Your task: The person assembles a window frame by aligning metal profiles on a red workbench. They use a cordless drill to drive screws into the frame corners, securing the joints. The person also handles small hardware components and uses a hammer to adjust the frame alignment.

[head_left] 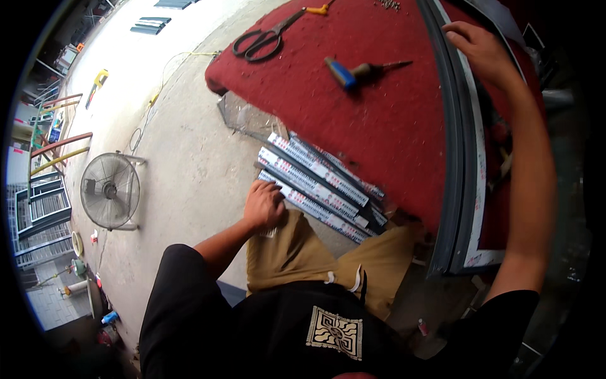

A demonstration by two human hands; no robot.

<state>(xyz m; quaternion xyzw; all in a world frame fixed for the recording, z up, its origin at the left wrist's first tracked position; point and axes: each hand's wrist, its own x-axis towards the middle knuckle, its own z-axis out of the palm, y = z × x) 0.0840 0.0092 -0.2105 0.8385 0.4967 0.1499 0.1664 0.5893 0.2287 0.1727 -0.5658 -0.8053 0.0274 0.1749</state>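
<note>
At the near ends of the film-wrapped strips [314, 184] beside the lap, the left hand [264, 205] curls its fingers, while the right hand [485, 55] reaches over the dark frame [456, 139]; whether either of the 2 pinches anything, I cannot tell. Between them, the red-covered table [391, 120] bears 1 blue-handled tool [344, 74] and 1 pair of scissors [275, 31], with 1 fan [110, 191] on the floor leftward.

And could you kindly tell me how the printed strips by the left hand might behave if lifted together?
The strips would probably stay stiff, as they look straight. They may slide apart, since no tie shows and their ends are staggered. Each looks slender, so is perhaps fairly light.
</note>
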